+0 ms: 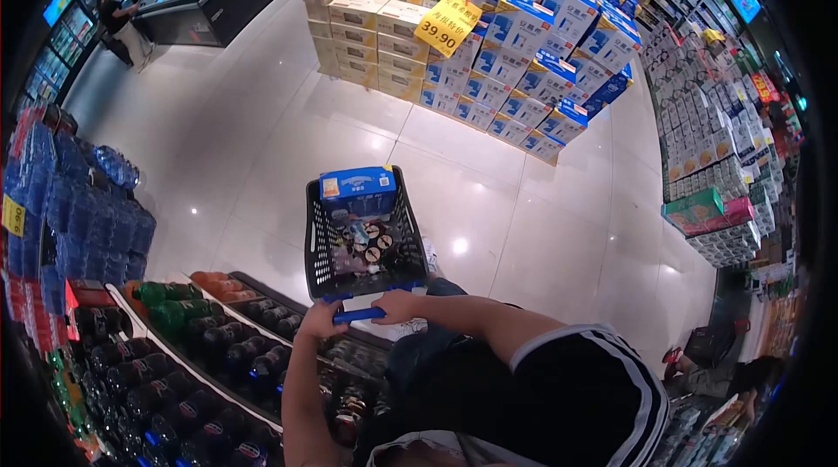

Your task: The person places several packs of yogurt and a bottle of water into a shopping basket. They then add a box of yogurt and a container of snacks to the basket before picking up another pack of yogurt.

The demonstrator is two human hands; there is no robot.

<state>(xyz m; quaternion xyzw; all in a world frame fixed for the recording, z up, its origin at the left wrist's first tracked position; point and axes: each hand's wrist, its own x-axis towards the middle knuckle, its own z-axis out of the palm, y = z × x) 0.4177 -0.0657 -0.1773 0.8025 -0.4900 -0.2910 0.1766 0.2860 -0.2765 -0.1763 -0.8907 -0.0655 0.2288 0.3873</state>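
Note:
My left hand (323, 320) is closed around the left end of a blue handle (360, 314) on a shopping cart (313, 240). Toward the handle's other end, my right hand (397, 305) grips it too, with the arm reaching in from the right. The cart's black mesh basket stretches out ahead of both hands. At its far end stands a blue carton (360, 192) with white print. Nearer to me in the basket lie several round-topped packs (374, 243) and other small goods too small to name.
Ahead rises a stack of blue and cream cartons (497, 74) with a yellow price sign (448, 24). Soda bottles (192, 362) fill a display close on my left, near water packs (87, 205). Shelved goods (698, 135) line the right. A person (122, 26) stands by a freezer (201, 17).

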